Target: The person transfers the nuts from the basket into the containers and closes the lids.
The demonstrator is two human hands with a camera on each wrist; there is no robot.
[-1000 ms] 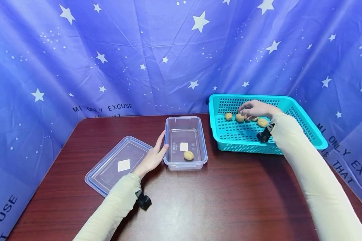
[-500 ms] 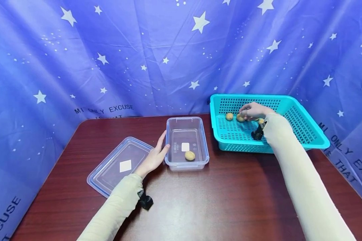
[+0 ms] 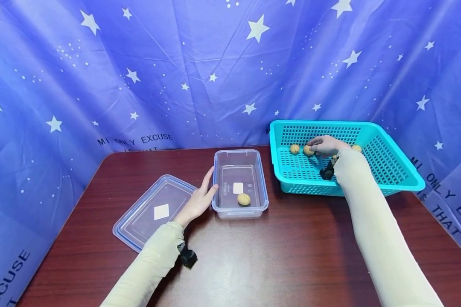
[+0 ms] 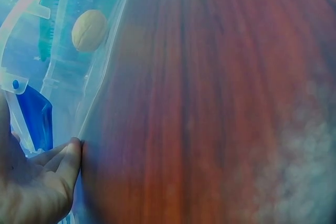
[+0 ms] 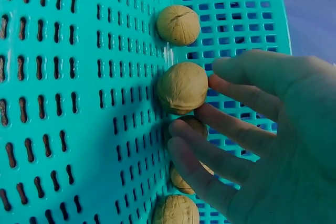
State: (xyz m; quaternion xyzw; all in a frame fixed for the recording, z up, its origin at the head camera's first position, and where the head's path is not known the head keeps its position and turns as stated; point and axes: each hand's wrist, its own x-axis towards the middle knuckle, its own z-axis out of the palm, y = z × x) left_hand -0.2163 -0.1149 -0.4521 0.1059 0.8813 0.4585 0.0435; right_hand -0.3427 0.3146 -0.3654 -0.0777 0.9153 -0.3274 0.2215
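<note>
My left hand [image 3: 197,200] rests against the left side of a clear plastic box [image 3: 241,214], its fingers extended along the wall. One walnut [image 3: 243,199] lies on the box's floor, and the left wrist view shows the walnut [image 4: 89,30] through the clear wall. My right hand [image 3: 326,145] reaches into a turquoise basket [image 3: 311,187]. In the right wrist view, fingertips come right at one side of a walnut [image 5: 182,88], with the fingers spread and not wrapped round it. Another walnut [image 5: 178,24] sits beyond it; several more lie below, partly hidden by the fingers.
A clear lid [image 3: 138,228] with a blue seal lies left of the box, partly under the left arm. Behind the wooden table [image 3: 253,260] hangs a blue star-patterned curtain [image 3: 199,51]. The basket's raised rim surrounds the right hand's work.
My right hand has lowered slightly toward the walnuts, its fingertips meeting the second one from the left. A walnut right of the wrist now shows. The left hand stays against the box.
</note>
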